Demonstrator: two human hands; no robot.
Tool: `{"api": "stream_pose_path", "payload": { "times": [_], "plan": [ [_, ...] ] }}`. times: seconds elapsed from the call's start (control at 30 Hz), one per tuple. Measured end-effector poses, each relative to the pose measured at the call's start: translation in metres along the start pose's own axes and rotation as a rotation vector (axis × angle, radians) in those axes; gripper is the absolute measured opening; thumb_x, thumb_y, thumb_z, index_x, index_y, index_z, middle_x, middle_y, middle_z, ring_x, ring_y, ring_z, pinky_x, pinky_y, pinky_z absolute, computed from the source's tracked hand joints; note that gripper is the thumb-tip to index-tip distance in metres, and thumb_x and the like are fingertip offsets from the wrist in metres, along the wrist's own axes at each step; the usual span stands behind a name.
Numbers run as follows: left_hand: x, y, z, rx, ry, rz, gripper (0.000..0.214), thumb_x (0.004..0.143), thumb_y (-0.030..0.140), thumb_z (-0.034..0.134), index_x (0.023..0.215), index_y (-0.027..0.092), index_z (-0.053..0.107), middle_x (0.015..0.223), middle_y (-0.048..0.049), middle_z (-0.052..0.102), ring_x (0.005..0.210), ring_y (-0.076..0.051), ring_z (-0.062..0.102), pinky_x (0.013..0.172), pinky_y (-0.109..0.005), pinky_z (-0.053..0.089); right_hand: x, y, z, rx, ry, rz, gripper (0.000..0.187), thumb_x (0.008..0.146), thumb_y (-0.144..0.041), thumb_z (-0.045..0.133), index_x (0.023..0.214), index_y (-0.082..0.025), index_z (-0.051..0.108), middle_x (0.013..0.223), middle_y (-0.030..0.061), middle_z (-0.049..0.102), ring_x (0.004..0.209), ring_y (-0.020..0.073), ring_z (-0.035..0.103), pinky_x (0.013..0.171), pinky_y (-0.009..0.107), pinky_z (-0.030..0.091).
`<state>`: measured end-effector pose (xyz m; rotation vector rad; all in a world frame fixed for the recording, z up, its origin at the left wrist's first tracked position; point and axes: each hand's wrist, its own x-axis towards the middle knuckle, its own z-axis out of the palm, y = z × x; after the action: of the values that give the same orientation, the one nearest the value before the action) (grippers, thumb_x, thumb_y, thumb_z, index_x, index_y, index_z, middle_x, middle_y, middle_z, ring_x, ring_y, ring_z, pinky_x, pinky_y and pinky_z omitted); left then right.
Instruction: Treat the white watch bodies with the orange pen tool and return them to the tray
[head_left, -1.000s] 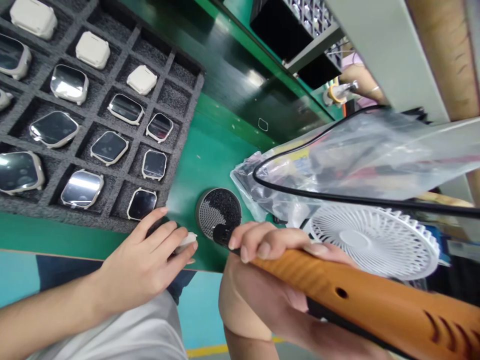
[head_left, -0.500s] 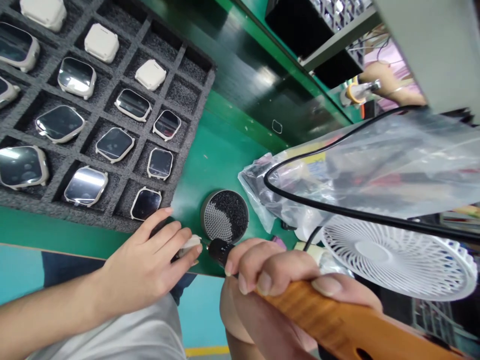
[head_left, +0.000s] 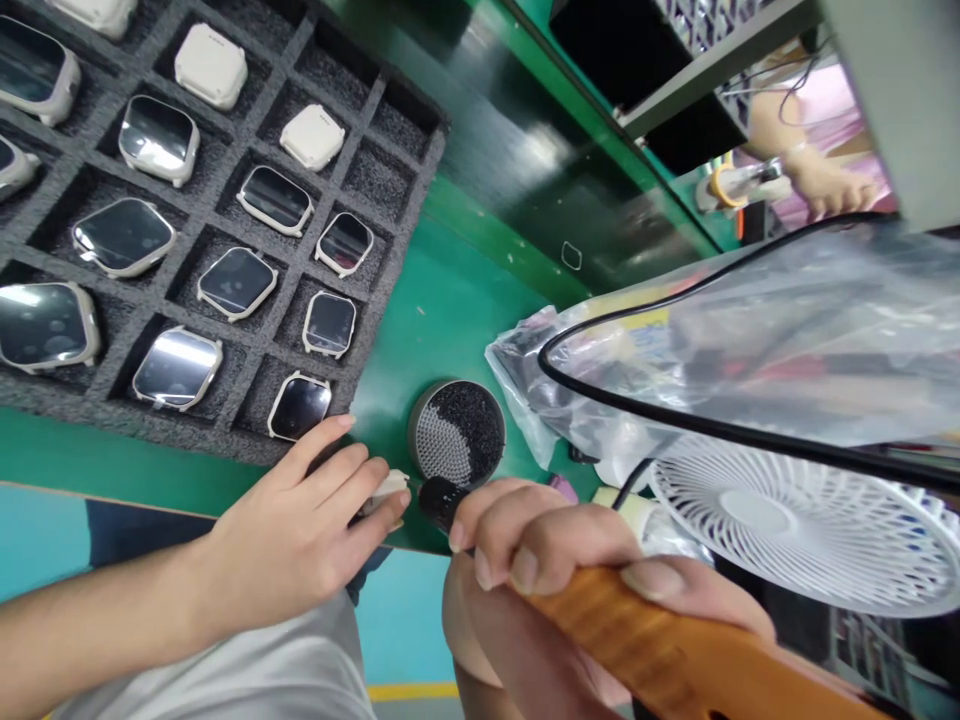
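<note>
My left hand is closed on a small whitish watch case at the table's near edge, its fingers covering most of it. My right hand wraps round an electric screwdriver with an orange body and black nose. The tool's tip points left at the watch case; whether it touches I cannot tell. Just beyond the tip stands a round tin filled with tiny dark screw-like pieces. A grey foam tray to the left holds several square watches, most screen up, some with the white back up.
A clear plastic bag lies on the right, crossed by a black cable. Below it is a white fan. Across the dark green belt surface, another person's hand shows near a metal frame.
The view has shifted slightly, so the tray and tin appear a little further right. Both hands keep their grip. The other person's hand has come further into view.
</note>
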<state>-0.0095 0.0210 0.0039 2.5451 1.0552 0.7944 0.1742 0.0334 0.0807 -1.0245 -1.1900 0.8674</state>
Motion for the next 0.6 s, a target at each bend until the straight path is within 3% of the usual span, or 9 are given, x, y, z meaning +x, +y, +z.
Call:
{"api": "stream_pose_path", "payload": {
  "times": [0.17,0.33,0.5,0.6],
  "plan": [
    [-0.001,0.001,-0.001,-0.011,-0.001,-0.003,0.03,0.1,0.022,0.06,0.127,0.019,0.073,0.118,-0.0092,0.07,0.111,-0.026,0.06,0.128,-0.058,0.03,0.003,0.007,-0.014,0.066,-0.215,-0.013,0.034,0.103,-0.039,0.039,0.125,-0.025,0.062,0.089,-0.0005,0.069,0.065,0.0189,0.069,0.053,0.044,0.058],
    [-0.001,0.001,-0.001,-0.011,-0.006,-0.014,0.03,0.101,0.021,0.059,0.128,0.02,0.072,0.116,-0.0089,0.07,0.109,-0.026,0.06,0.128,-0.059,0.03,-0.003,0.012,-0.012,0.025,-0.156,-0.035,0.031,0.1,-0.053,0.05,0.122,-0.035,0.061,0.081,-0.003,0.064,0.057,0.0185,0.061,0.049,0.041,0.052],
    [0.001,0.001,-0.002,-0.009,-0.009,-0.016,0.031,0.1,0.019,0.058,0.128,0.02,0.072,0.115,-0.0086,0.071,0.107,-0.024,0.062,0.127,-0.059,0.033,-0.005,0.004,0.002,0.01,-0.033,0.029,0.03,0.104,-0.047,0.044,0.121,-0.028,0.061,0.085,-0.0015,0.063,0.064,0.0172,0.062,0.057,0.043,0.055],
    [0.002,0.0,-0.001,0.001,0.02,-0.007,0.028,0.1,0.019,0.06,0.124,0.021,0.074,0.112,-0.0083,0.072,0.105,-0.024,0.063,0.126,-0.058,0.036,0.0,-0.002,0.003,0.04,-0.051,0.078,0.042,0.103,-0.06,0.044,0.12,-0.026,0.062,0.084,-0.001,0.063,0.067,0.018,0.063,0.059,0.043,0.055]
  ]
}}
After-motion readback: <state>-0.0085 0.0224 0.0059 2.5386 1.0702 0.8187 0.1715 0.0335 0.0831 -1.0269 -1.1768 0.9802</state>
